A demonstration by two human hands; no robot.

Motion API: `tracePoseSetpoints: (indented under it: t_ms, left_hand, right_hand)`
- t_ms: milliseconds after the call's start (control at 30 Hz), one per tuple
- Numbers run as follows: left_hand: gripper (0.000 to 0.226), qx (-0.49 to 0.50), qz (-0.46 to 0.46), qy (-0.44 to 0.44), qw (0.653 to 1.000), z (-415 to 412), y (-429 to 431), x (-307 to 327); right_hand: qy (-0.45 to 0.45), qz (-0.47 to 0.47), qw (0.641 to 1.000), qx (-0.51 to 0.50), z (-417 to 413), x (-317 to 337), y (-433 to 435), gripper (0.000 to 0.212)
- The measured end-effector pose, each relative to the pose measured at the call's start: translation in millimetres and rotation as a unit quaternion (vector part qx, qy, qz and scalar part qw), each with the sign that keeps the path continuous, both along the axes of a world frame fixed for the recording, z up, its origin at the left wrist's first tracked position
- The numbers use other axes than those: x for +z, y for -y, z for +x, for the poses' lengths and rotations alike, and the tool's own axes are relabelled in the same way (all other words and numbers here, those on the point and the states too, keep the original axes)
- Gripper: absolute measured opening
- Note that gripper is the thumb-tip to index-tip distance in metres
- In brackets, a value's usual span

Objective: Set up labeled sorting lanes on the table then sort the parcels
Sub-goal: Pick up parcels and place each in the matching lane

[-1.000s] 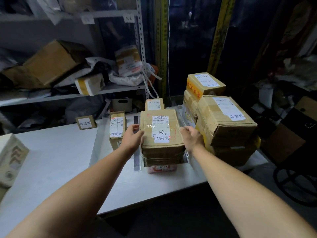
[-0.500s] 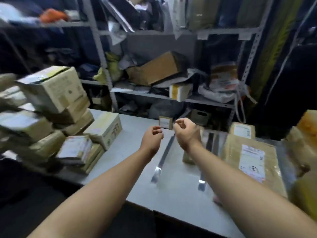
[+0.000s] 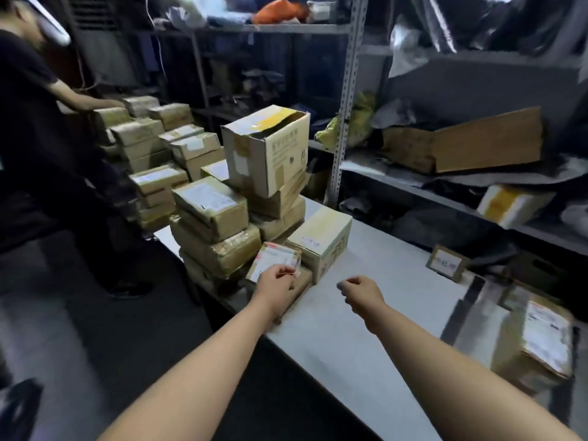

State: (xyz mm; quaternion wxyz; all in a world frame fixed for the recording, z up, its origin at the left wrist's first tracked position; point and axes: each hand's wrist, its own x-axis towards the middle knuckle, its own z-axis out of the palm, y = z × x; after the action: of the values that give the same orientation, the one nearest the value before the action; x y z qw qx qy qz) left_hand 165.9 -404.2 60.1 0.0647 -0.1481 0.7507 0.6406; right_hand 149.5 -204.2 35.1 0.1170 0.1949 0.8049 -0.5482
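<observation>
Two bare hands reach over the pale grey worktop [image 3: 366,361]. The left hand [image 3: 276,283] is at the worktop's left end, its fingers [image 3: 283,271] curled and pinching the near edge of one small flat parcel with a white and red label [image 3: 277,256]. That small flat parcel lies tilted on one flat brown parcel [image 3: 300,289] at the worktop's front edge, just beside one white and yellow carton [image 3: 321,240] with handwriting on its top. The right hand [image 3: 361,291] hovers above bare worktop, apart from everything, its fingers loosely curled and holding nothing.

Behind the left hand stands one stack of three taped brown parcels [image 3: 213,240]. Behind that, one open-topped cardboard carton [image 3: 270,151] with yellow tape rests on two more boxes. Farther left are more stacked brown parcels [image 3: 152,144], too blurred to count surely, and a second person in dark clothes [image 3: 28,128] touches them.

One small cardboard label card [image 3: 447,261] stands near the back of the worktop, its writing unreadable. One dark strip [image 3: 466,310] lies beside one brown parcel with a white label [image 3: 537,342] at the right end. Grey metal shelving [image 3: 348,90] behind holds loose cartons and bags.
</observation>
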Motion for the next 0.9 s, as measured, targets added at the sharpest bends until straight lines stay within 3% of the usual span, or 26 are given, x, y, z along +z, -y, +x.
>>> tracePoseSetpoints:
  t_ms: [167,267,433,467,567,900]
  left_hand:
    - [0.020,-0.014,0.023,-0.021,0.999,-56.4,23.2,-12.0]
    - [0.021,-0.040,0.048,-0.009,0.998,-78.9,31.2,-13.2]
    - [0.014,-0.044,0.076,0.007,0.996,-121.6,39.6,-16.3]
    - [0.021,-0.048,0.086,0.015,0.995,-129.0,36.3,-14.9]
    - [0.047,-0.082,0.045,0.026,0.995,-146.0,21.8,-12.9]
    - [0.048,-0.107,-0.025,-0.013,0.994,-201.7,-7.4,-20.4]
  right_hand:
    - [0.053,0.028,0.998,-0.031,-33.3,-28.2,18.2,0.025]
    - [0.073,0.000,0.996,-0.042,-45.5,-19.2,30.9,0.013]
    - [0.078,-0.019,0.993,-0.091,-69.9,-19.9,20.1,0.033]
    - [0.082,-0.017,0.992,-0.094,-72.0,-22.4,19.0,0.033]
    - [0.107,-0.005,0.991,-0.083,-75.4,-32.0,18.6,0.030]
    - [0.123,-0.018,0.988,-0.087,-126.6,-61.8,6.4,0.023]
